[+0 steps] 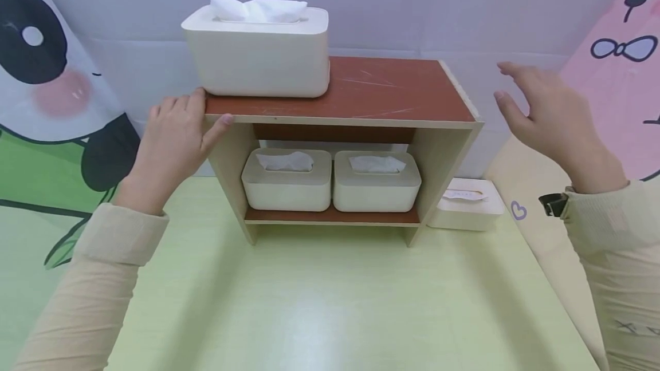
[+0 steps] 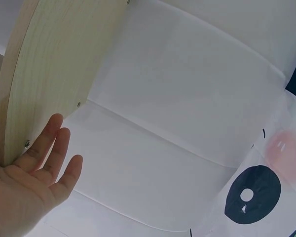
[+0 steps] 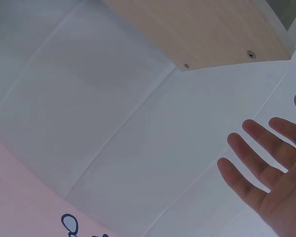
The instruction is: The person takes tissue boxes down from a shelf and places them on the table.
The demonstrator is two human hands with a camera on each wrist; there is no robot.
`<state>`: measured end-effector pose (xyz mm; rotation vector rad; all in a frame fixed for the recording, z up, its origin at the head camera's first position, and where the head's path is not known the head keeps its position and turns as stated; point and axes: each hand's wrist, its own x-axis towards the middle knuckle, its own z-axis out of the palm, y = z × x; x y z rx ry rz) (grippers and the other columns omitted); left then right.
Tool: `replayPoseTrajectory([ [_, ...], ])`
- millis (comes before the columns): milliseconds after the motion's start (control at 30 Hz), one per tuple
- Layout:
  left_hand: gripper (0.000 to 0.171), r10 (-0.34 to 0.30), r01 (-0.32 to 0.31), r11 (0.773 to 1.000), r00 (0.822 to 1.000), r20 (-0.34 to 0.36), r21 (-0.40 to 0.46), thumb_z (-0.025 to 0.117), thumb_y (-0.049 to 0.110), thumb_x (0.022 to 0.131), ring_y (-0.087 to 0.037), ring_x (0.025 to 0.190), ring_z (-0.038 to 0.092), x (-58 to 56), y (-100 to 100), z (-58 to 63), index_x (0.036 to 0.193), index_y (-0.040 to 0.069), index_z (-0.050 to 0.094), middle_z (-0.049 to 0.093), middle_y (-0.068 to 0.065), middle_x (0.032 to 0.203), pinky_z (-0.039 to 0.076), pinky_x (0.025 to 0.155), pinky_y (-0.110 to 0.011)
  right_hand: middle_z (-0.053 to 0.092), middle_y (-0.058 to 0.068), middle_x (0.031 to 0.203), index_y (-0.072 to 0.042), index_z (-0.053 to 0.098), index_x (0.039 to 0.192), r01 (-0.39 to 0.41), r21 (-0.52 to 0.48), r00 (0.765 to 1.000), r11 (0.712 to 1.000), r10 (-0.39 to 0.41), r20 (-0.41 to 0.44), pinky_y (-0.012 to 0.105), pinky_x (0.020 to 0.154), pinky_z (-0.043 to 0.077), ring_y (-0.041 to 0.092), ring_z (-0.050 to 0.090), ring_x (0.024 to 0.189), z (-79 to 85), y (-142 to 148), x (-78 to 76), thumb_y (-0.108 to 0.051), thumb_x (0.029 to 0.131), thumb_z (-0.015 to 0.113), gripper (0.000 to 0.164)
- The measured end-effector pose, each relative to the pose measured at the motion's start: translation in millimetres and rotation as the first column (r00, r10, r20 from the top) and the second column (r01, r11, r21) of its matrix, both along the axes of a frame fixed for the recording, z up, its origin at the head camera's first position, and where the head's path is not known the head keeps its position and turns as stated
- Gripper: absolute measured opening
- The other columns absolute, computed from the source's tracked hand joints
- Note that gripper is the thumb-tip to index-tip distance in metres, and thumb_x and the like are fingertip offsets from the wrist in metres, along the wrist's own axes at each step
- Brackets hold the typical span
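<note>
A small two-tier shelf with a reddish-brown top (image 1: 397,87) stands on the table. My left hand (image 1: 175,139) rests at its upper left corner, thumb over the front edge of the top. In the left wrist view its fingers (image 2: 54,148) extend loosely beside the wooden side panel (image 2: 54,74). A white tissue box (image 1: 263,62) stands on the left part of the top, close to that hand. My right hand (image 1: 554,113) is in the air right of the shelf, fingers spread and holding nothing; the right wrist view shows it apart from the side panel (image 3: 212,39).
Two tissue boxes, a left one (image 1: 286,190) and a right one (image 1: 376,190), sit side by side on the lower tier. Another tissue box (image 1: 466,219) lies on the pale green table (image 1: 319,302), right of the shelf. Behind hangs a pale cloth (image 1: 392,4) with cartoon prints at both sides.
</note>
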<state>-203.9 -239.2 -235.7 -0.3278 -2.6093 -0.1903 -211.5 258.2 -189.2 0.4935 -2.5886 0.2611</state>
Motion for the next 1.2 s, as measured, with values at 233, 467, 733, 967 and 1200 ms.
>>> replayPoseTrajectory([
  [233,0.063,0.003,-0.003,1.000,1.000,0.003,-0.003,0.037,0.048,0.095,-0.049,0.102,0.045,0.1,0,0.2,0.122,-0.010,0.039,0.052,-0.032,0.108,0.030,0.088,-0.059,0.046,0.016,0.136,-0.014,0.033,0.141,-0.046,0.018,0.999,0.999,0.046,0.008,0.057,0.096,0.031,0.038,0.040,0.126,16.7,-24,-1.9,-0.029,0.095,0.039,0.049],
  [467,0.067,0.020,-0.020,1.000,1.000,0.022,-0.008,0.037,0.048,0.095,-0.050,0.105,0.043,2.2,-2,1.4,0.128,-0.010,0.036,0.050,-0.033,0.115,0.030,0.089,-0.059,0.041,0.013,0.142,-0.015,0.030,0.143,-0.115,0.065,0.993,0.991,0.114,0.019,0.056,0.101,0.029,0.040,0.036,0.128,28.4,-54,-8.7,-0.032,0.096,0.036,0.050],
  [733,0.070,0.027,-0.027,1.000,0.999,0.030,-0.006,0.036,0.049,0.095,-0.051,0.109,0.042,2.4,-3,1.6,0.132,-0.010,0.033,0.048,-0.034,0.120,0.029,0.091,-0.060,0.038,0.012,0.144,-0.015,0.027,0.144,-0.186,0.060,0.981,0.981,0.182,0.066,0.051,0.107,0.023,0.036,0.033,0.132,40.8,-84,-16.5,-0.035,0.097,0.035,0.052],
  [967,0.069,0.027,-0.026,1.000,0.999,0.030,-0.005,0.036,0.049,0.095,-0.050,0.107,0.043,2.0,-2,1.1,0.131,-0.010,0.034,0.049,-0.034,0.118,0.030,0.090,-0.060,0.034,0.010,0.146,-0.016,0.025,0.145,-0.230,0.060,0.969,0.971,0.223,0.107,0.049,0.109,0.021,0.034,0.030,0.134,48.4,-109,-22.5,-0.037,0.097,0.034,0.052],
  [1200,0.070,0.027,-0.027,1.000,0.999,0.041,-0.002,0.035,0.050,0.095,-0.050,0.109,0.042,2.2,-1,0.6,0.133,-0.009,0.032,0.048,-0.034,0.121,0.030,0.091,-0.060,0.029,0.008,0.149,-0.019,0.019,0.146,-0.239,0.091,0.960,0.967,0.222,0.168,0.049,0.111,0.018,0.029,0.024,0.138,59.0,-135,-28.5,-0.043,0.097,0.030,0.056],
])
